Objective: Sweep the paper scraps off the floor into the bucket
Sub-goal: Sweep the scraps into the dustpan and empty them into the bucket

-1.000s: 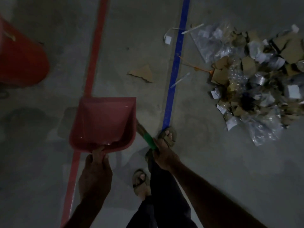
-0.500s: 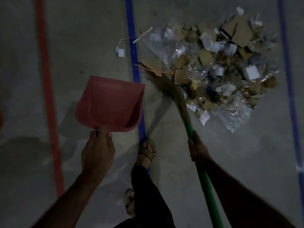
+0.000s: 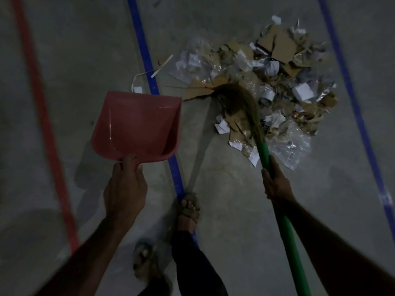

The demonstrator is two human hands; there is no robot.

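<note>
Paper scraps (image 3: 275,90) lay heaped on the concrete floor (image 3: 224,199), in the lane between the two blue floor lines (image 3: 147,60), nearer the left one. We noted a mixed pile: torn brown cardboard pieces, white paper slips and crumpled clear plastic film. We judged all of it very light and loose; the film looked slippery and springy, the cardboard flat and stiff, so pieces would likely skid or flutter under a fast stroke rather than roll. A few stray white strips (image 3: 149,75) lay apart, across the left blue line.

Broom (image 3: 239,103) bristles rested on the near-left edge of the pile, touching cardboard. Our right hand (image 3: 275,182) was closed around the green handle (image 3: 286,231), low down, just behind where the bristles begin. We judged that a low hold suits short, controlled strokes on such light matter.

Our left hand (image 3: 126,186) gripped the red dustpan (image 3: 139,127) at its near rim, thumb on top. The pan appeared to be raised off the floor, mouth facing away, just left of the pile and over the blue line; it held nothing we could see. We judged it rigid and light, and that its lip would need to sit flat on the floor, or thin paper would slide beneath.

One sandalled foot (image 3: 189,208) stood on the blue line. No bucket was in view. A red floor line (image 3: 42,116) ran at far left.
</note>
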